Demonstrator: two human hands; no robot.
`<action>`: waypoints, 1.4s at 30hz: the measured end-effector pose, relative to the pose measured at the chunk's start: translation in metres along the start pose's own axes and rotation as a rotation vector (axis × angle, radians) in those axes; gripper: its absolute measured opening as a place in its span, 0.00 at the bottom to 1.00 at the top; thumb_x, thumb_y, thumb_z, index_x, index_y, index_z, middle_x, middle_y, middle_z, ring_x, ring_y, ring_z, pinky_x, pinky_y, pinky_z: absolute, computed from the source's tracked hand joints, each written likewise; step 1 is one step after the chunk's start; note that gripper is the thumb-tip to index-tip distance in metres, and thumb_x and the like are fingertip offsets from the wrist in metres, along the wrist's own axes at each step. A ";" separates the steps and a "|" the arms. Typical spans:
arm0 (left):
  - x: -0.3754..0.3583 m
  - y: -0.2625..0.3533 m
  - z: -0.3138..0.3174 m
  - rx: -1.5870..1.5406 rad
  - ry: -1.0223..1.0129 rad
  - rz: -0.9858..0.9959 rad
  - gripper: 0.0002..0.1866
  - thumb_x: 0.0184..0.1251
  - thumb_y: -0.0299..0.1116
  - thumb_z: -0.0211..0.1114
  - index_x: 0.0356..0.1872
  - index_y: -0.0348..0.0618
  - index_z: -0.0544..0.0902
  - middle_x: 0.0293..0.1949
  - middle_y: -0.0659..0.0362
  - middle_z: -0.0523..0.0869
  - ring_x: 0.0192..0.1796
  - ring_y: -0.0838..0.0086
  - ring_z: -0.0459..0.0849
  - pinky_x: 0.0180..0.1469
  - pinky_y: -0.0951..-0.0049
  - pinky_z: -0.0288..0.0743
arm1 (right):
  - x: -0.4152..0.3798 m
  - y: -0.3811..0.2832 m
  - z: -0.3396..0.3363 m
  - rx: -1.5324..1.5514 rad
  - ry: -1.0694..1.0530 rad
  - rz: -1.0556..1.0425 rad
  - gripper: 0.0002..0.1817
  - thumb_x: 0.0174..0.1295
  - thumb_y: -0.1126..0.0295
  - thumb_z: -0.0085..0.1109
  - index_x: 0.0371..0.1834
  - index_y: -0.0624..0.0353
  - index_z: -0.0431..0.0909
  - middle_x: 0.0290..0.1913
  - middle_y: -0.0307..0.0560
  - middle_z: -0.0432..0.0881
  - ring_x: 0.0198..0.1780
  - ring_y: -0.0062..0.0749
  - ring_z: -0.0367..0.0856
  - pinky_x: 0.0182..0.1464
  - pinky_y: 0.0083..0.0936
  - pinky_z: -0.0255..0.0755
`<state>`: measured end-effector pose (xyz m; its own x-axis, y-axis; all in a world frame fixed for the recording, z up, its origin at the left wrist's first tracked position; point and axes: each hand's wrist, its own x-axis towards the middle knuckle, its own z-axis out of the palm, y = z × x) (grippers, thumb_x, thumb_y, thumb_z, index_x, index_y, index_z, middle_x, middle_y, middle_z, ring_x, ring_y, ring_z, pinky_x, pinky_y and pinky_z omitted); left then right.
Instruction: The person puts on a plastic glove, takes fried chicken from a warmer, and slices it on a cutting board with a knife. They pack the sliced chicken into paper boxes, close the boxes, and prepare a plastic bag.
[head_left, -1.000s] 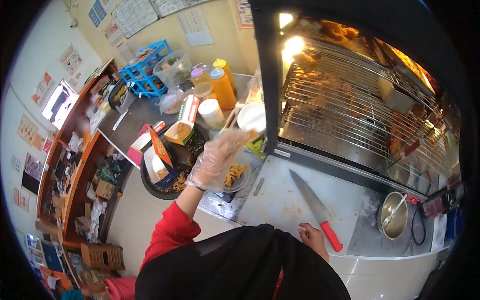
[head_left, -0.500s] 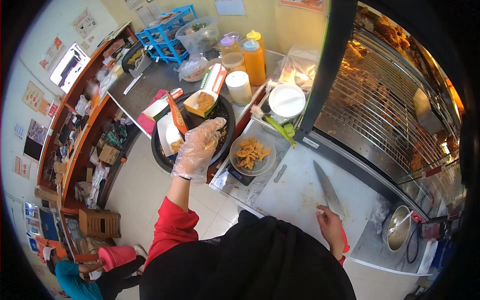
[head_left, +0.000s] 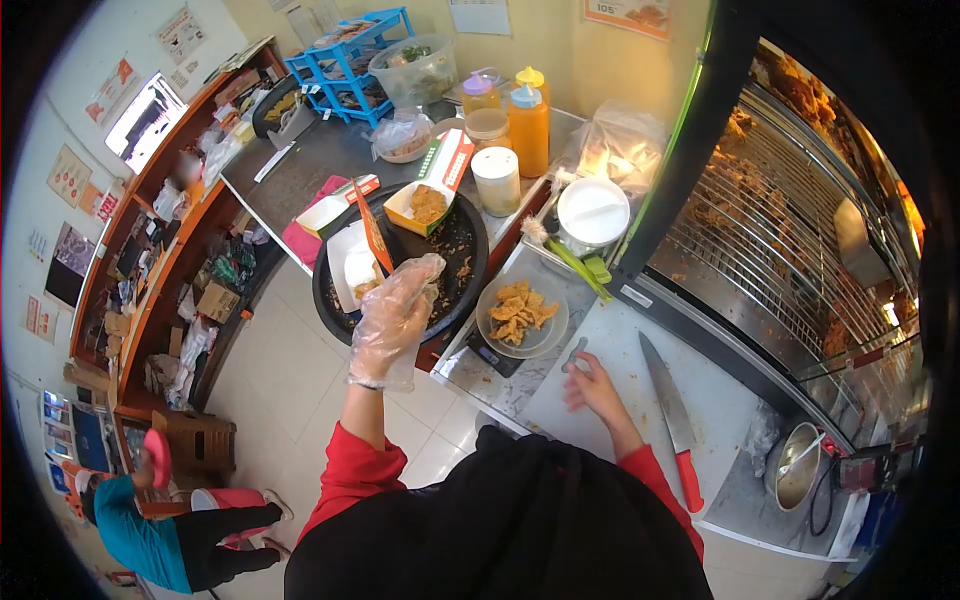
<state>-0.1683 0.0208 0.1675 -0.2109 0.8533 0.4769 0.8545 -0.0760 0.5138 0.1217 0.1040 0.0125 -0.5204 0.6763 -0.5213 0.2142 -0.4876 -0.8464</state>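
My left hand (head_left: 395, 325), in a clear plastic glove, is over the near edge of the round black tray (head_left: 470, 225), its fingers bent together beside an open food box (head_left: 352, 262); whether they hold anything is hidden. Another box (head_left: 428, 205) with a fried piece stands on the tray. My bare right hand (head_left: 597, 393) hovers above the white cutting board (head_left: 630, 350), fingers apart and empty. Beyond its fingertips a clear bowl of fried strips (head_left: 522, 315) rests on a black scale (head_left: 495, 358). A knife (head_left: 667, 395) with a red handle lies right of the hand.
Sauce bottles (head_left: 528, 130) and a white-lidded jar (head_left: 497, 180) stand behind the tray. A glass warming cabinet (head_left: 740, 230) is at the right, with a metal bowl (head_left: 795, 468) near it. A person (head_left: 150, 530) in a teal top bends at the lower left.
My right hand has left the knife and moved left toward the bowl. The knife now lies free on the board. The person at the lower left has lifted a pink lid-like object.
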 end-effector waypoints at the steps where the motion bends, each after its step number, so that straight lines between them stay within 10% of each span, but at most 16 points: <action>1: -0.001 0.007 -0.010 0.007 0.028 0.003 0.20 0.50 0.19 0.55 0.47 0.42 0.76 0.48 0.51 0.78 0.51 0.60 0.77 0.54 0.68 0.69 | 0.017 -0.002 0.010 0.028 0.005 0.037 0.32 0.59 0.55 0.53 0.61 0.56 0.52 0.31 0.53 0.72 0.22 0.34 0.77 0.21 0.27 0.75; 12: -0.040 -0.015 -0.040 -0.097 0.173 -0.178 0.16 0.51 0.20 0.58 0.44 0.39 0.78 0.44 0.50 0.81 0.48 0.59 0.79 0.51 0.68 0.71 | 0.039 0.010 0.002 0.121 0.184 -0.069 0.26 0.60 0.53 0.50 0.56 0.54 0.56 0.26 0.49 0.71 0.15 0.31 0.74 0.15 0.27 0.73; 17: 0.044 0.098 -0.002 -0.384 -0.155 0.263 0.15 0.50 0.23 0.61 0.42 0.37 0.78 0.45 0.48 0.80 0.49 0.59 0.78 0.52 0.68 0.70 | -0.010 0.011 -0.023 0.024 0.300 -0.205 0.17 0.61 0.59 0.51 0.47 0.58 0.69 0.25 0.45 0.73 0.17 0.25 0.74 0.17 0.21 0.71; 21: 0.130 0.217 0.010 -0.147 0.073 0.924 0.17 0.58 0.29 0.57 0.50 0.38 0.73 0.50 0.51 0.76 0.53 0.59 0.74 0.54 0.66 0.67 | -0.065 0.011 -0.038 -0.042 0.335 -0.317 0.16 0.60 0.61 0.53 0.45 0.60 0.72 0.25 0.42 0.74 0.21 0.21 0.74 0.22 0.19 0.71; 24: 0.206 0.278 0.074 -0.257 0.173 0.902 0.14 0.60 0.33 0.52 0.43 0.36 0.76 0.43 0.48 0.79 0.44 0.60 0.79 0.43 0.65 0.72 | -0.102 0.031 -0.054 -0.027 0.351 -0.389 0.15 0.61 0.62 0.52 0.45 0.60 0.72 0.25 0.41 0.74 0.22 0.20 0.74 0.24 0.18 0.70; 25: 0.232 0.289 0.082 0.471 0.089 1.037 0.12 0.55 0.31 0.53 0.38 0.36 0.77 0.36 0.47 0.80 0.38 0.60 0.80 0.39 0.64 0.73 | -0.115 0.038 -0.057 -0.017 0.385 -0.377 0.15 0.61 0.62 0.52 0.45 0.61 0.72 0.25 0.40 0.74 0.22 0.20 0.74 0.24 0.18 0.70; 30: 0.321 0.319 0.130 0.388 -0.330 0.666 0.15 0.62 0.32 0.42 0.40 0.37 0.77 0.36 0.51 0.82 0.37 0.64 0.81 0.42 0.70 0.75 | -0.173 0.067 -0.069 0.048 0.542 -0.311 0.12 0.61 0.66 0.52 0.43 0.62 0.73 0.24 0.40 0.74 0.22 0.20 0.72 0.24 0.18 0.68; 42: 0.340 0.335 0.132 0.440 -0.384 0.588 0.16 0.61 0.36 0.47 0.43 0.39 0.77 0.37 0.50 0.82 0.38 0.62 0.81 0.42 0.69 0.75 | -0.197 0.101 -0.106 0.224 0.596 -0.272 0.12 0.60 0.65 0.53 0.41 0.64 0.73 0.25 0.43 0.75 0.22 0.21 0.74 0.24 0.17 0.70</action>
<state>0.1089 0.3534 0.4068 0.4372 0.8601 0.2628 0.8992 -0.4241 -0.1078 0.3333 -0.0202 0.0189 0.0249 0.9473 -0.3193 -0.0691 -0.3170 -0.9459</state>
